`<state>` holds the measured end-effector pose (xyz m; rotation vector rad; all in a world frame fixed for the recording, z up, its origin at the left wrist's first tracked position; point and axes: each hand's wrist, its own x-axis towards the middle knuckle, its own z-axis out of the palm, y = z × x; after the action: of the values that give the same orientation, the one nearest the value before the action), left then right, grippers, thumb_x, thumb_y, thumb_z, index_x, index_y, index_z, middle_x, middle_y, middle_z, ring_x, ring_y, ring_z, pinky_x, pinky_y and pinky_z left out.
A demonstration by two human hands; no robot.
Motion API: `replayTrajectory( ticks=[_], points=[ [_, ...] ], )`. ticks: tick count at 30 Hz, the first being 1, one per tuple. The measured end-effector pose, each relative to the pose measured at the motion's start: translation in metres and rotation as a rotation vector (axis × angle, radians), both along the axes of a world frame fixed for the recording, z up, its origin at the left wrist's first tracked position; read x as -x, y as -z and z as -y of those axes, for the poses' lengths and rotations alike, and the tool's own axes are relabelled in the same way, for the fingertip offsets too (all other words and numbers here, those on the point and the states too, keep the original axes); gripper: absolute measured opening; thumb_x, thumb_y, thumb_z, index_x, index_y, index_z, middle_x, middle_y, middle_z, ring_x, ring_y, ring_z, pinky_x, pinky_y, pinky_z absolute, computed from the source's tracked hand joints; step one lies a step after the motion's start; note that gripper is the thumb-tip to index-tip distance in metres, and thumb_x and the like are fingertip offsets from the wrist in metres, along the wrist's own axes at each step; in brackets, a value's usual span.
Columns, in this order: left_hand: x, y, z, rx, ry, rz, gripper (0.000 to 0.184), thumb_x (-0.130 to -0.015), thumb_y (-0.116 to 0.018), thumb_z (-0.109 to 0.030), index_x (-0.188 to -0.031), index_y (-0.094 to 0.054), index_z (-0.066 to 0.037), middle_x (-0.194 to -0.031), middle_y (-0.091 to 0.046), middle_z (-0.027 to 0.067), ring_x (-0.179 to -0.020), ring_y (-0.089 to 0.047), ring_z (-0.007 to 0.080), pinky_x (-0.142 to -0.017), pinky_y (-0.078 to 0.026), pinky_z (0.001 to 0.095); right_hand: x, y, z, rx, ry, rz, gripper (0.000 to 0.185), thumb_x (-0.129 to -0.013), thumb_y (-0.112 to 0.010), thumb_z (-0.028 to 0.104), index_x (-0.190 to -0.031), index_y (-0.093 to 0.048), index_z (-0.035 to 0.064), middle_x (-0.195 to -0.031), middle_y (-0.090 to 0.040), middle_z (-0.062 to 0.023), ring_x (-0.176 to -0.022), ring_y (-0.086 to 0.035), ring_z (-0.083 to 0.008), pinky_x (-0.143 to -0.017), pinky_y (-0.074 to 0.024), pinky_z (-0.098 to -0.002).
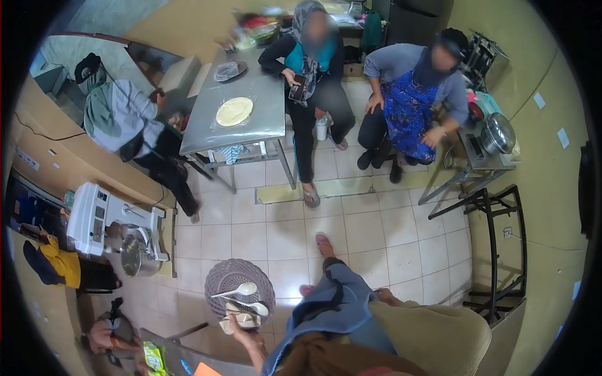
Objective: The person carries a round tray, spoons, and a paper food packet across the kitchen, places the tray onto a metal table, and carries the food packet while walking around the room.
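Note:
My left hand (pixel 242 331) is closed at the near rim of a round purple-grey woven basket (pixel 216 276). In that basket lie two white spoons (pixel 246 289), and a folded beige cloth-like thing (pixel 242 321) sits by my thumb. The fingers under the rim are mostly hidden. My right hand (pixel 390 297) is beside my right leg, near the beige chair (pixel 433 329); it is small and its fingers cannot be made out. A blue-grey apron or cloth (pixel 332 301) covers my lap.
A steel table (pixel 263 94) ahead bears a flat round of dough (pixel 234 111). Two people (pixel 313 62) (pixel 414 94) sit beyond the tiled floor. A mixer (pixel 119 229) stands left, a black metal frame (pixel 495 244) right, a pot (pixel 497 133) on a side table. Other people are at left.

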<state>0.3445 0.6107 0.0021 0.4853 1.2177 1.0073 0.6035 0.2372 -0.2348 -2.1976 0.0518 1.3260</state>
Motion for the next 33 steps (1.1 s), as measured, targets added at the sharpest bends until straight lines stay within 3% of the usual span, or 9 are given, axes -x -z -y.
replayTrajectory(
  ticks=[3, 6, 10, 11, 17, 19, 23, 27, 33],
  points=[
    [-0.011, 0.013, -0.007, -0.016, 0.02, 0.039, 0.066, -0.083, -0.054, -0.038, -0.134, -0.028, -0.007, -0.129, -0.04, 0.0119, -0.118, -0.04, 0.0269, -0.098, -0.033, 0.0412, -0.031, 0.028, -0.014, -0.057, 0.209, -0.063, 0.038, -0.077, -0.042, 0.014, -0.11, -0.059, 0.0066, -0.067, -0.058, -0.0075, -0.056, -0.055, -0.0169, -0.047, -0.049, -0.0313],
    [-0.027, 0.02, -0.02, -0.003, 0.02, 0.107, 0.066, -0.083, -0.053, -0.039, -0.135, -0.028, -0.007, -0.131, -0.039, 0.0116, -0.119, -0.039, 0.0266, -0.098, -0.033, 0.0395, -0.088, 0.029, -0.054, -0.055, 0.2, -0.054, 0.031, -0.083, -0.046, 0.019, -0.11, -0.059, 0.0085, -0.081, -0.06, -0.0087, -0.066, -0.057, -0.0185, -0.054, -0.0493, -0.0326],
    [-0.061, 0.03, -0.042, 0.005, -0.171, 0.064, 0.063, -0.072, -0.065, -0.046, -0.121, -0.048, -0.01, -0.11, -0.054, 0.0094, -0.097, -0.052, 0.0247, -0.085, -0.042, 0.0393, -0.171, 0.036, -0.125, -0.154, 0.144, 0.114, 0.029, -0.083, -0.047, 0.019, -0.107, -0.06, 0.0076, -0.079, -0.06, -0.0084, -0.064, -0.056, -0.0158, -0.053, -0.0489, -0.0315],
    [-0.067, 0.031, -0.048, 0.001, -0.166, 0.074, 0.064, -0.076, -0.06, -0.044, -0.125, -0.042, -0.009, -0.117, -0.049, 0.0101, -0.104, -0.048, 0.0252, -0.089, -0.039, 0.0387, -0.189, 0.028, -0.147, -0.187, 0.142, 0.165, 0.029, -0.084, -0.047, 0.019, -0.106, -0.061, 0.0071, -0.08, -0.06, -0.0085, -0.063, -0.055, -0.0144, -0.053, -0.0486, -0.0302],
    [-0.118, 0.029, -0.066, -0.046, -0.243, 0.074, 0.067, -0.083, -0.052, -0.042, -0.134, -0.03, -0.006, -0.131, -0.04, 0.0122, -0.118, -0.041, 0.0271, -0.096, -0.035, 0.0389, -0.3, 0.007, -0.296, -0.356, -0.518, 0.607, 0.028, -0.083, -0.047, 0.017, -0.103, -0.061, 0.0039, -0.095, -0.062, -0.0155, -0.088, -0.06, -0.0264, -0.078, -0.0476, -0.0331],
    [-0.125, 0.03, -0.069, -0.045, -0.299, 0.034, 0.066, -0.083, -0.052, -0.042, -0.134, -0.031, -0.006, -0.13, -0.04, 0.0122, -0.117, -0.041, 0.0273, -0.096, -0.035, 0.0397, -0.31, -0.007, -0.343, -0.432, -0.492, 0.514, 0.027, -0.083, -0.048, 0.017, -0.102, -0.061, 0.0034, -0.101, -0.061, -0.017, -0.1, -0.056, -0.0302, -0.088, -0.0425, -0.0349],
    [-0.138, 0.024, -0.081, 0.008, -0.414, 0.09, 0.063, -0.075, -0.061, -0.049, -0.123, -0.045, -0.011, -0.111, -0.053, 0.0085, -0.097, -0.052, 0.0251, -0.083, -0.043, 0.0397, -0.298, -0.046, -0.442, -0.478, -0.6, 0.408, 0.026, -0.084, -0.048, 0.015, -0.103, -0.061, 0.0037, -0.1, -0.061, -0.0167, -0.094, -0.058, -0.027, -0.082, -0.0452, -0.0336],
    [-0.129, 0.023, -0.111, 0.003, -0.416, 0.07, 0.065, -0.083, -0.053, -0.043, -0.133, -0.033, -0.008, -0.128, -0.042, 0.0123, -0.115, -0.044, 0.0282, -0.094, -0.038, 0.0419, -0.257, -0.049, -0.515, -0.593, -0.726, 0.332, 0.026, -0.083, -0.045, 0.016, -0.102, -0.061, 0.0081, -0.093, -0.063, -0.017, -0.087, -0.059, -0.0321, -0.077, -0.0465, -0.0363],
    [-0.119, 0.016, -0.213, 0.019, -0.418, 0.113, 0.061, -0.077, -0.062, -0.041, -0.125, -0.042, -0.009, -0.115, -0.051, 0.0088, -0.106, -0.049, 0.0243, -0.089, -0.039, 0.0384, -0.203, -0.054, -0.59, -0.625, -0.852, 0.19, 0.027, -0.087, -0.046, 0.015, -0.11, -0.057, 0.005, -0.095, -0.063, -0.0149, -0.085, -0.06, -0.0231, -0.078, -0.0465, -0.0326]
  ],
)
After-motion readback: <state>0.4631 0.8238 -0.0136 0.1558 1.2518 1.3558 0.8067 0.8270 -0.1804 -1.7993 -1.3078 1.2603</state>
